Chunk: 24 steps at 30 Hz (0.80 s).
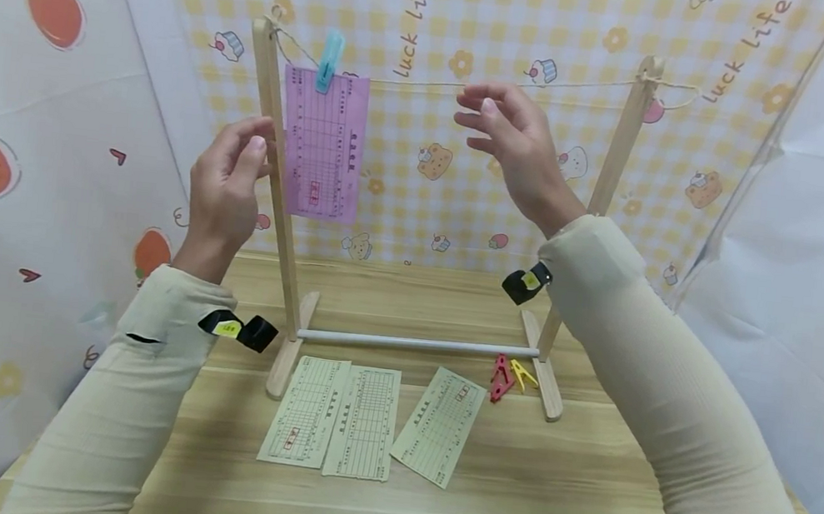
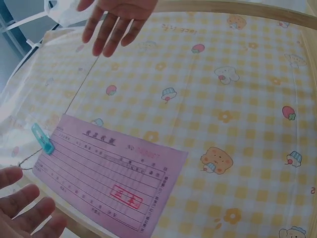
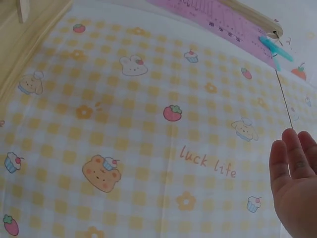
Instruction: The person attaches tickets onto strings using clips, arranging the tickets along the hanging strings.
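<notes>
A pink printed slip [image 1: 321, 147] hangs from a thin string [image 1: 430, 84] near the left post [image 1: 281, 168] of a wooden stand, held at its top edge by a blue clothespin [image 1: 330, 62]. My left hand [image 1: 227, 179] is raised just left of that post, its fingers loose and holding nothing. In the left wrist view its fingers [image 2: 29, 208] show below the clothespin. My right hand [image 1: 508, 133] is up at the string, right of the slip, fingers loosely bent and nothing in them. In the right wrist view the string runs down toward its fingertips [image 3: 288, 136].
Three pale green slips [image 1: 303, 413] [image 1: 363, 423] [image 1: 439, 427] lie on the wooden table [image 1: 507, 501] in front of the stand's crossbar [image 1: 418, 344]. Red clothespins [image 1: 501, 378] and a yellow clothespin [image 1: 523, 375] lie by the right foot [image 1: 551, 397]. A checked cloth [image 1: 407, 164] hangs behind.
</notes>
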Available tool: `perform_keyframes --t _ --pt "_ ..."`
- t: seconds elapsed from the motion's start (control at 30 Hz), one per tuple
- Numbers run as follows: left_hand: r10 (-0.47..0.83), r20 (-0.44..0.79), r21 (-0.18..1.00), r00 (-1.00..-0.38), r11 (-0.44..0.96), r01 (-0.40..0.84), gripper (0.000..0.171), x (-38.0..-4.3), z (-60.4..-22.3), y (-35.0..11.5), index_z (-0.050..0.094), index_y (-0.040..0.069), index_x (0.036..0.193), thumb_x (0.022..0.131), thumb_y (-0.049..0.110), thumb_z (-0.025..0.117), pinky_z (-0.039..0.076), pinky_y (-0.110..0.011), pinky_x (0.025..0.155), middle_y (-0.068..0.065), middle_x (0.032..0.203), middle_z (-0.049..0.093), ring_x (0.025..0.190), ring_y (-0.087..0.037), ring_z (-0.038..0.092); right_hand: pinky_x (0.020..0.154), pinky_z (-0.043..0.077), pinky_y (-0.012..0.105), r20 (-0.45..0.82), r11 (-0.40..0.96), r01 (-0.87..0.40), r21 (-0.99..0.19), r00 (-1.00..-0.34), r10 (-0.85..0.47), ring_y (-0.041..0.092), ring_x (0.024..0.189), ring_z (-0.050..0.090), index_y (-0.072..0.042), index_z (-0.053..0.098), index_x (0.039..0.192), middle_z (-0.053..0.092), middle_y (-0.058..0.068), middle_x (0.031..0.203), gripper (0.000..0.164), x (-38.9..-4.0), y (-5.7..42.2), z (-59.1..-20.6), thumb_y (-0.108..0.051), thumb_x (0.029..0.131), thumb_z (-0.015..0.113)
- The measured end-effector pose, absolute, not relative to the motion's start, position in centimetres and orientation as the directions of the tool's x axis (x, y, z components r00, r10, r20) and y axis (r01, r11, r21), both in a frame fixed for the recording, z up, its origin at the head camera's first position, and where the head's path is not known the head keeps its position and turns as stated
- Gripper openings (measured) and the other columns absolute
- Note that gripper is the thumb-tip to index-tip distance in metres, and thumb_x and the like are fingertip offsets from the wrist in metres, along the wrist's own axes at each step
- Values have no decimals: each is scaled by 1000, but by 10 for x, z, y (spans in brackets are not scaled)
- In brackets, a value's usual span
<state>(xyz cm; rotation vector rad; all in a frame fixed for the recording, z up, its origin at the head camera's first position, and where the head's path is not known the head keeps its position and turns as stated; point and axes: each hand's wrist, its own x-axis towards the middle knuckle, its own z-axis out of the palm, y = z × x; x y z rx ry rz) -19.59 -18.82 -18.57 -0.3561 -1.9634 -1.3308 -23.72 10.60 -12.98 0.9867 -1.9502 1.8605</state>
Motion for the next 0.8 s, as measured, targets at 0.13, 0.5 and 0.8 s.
perform_keyframes --t 0.13,0.5,0.8 --pt "-127 677 713 -725 358 604 41 -192 -187 -187 53 3 134 103 23 36 47 -35 96 -9 133 57 117 -21 56 100 42 41 630 -116 -627 -770 -720 -289 31 122 52 5 50 125 51 19 132 34 -237 114 -140 -15 100 39" --pt "-7 641 744 -768 254 618 45 -187 -201 -182 48 -5 136 105 24 32 48 -37 94 -19 132 55 116 -31 56 101 40 42 610 -133 -605 -785 -717 -337 37 122 48 8 45 133 50 21 134 44 -236 137 -175 -22 100 40" --pt "37 612 746 -790 306 592 44 -190 -221 -183 49 -5 134 106 24 33 51 -29 88 -18 129 58 111 -30 58 103 37 48 543 -64 -556 -829 -773 -328 34 121 49 9 44 133 50 19 135 42 -236 153 -201 -17 101 37"
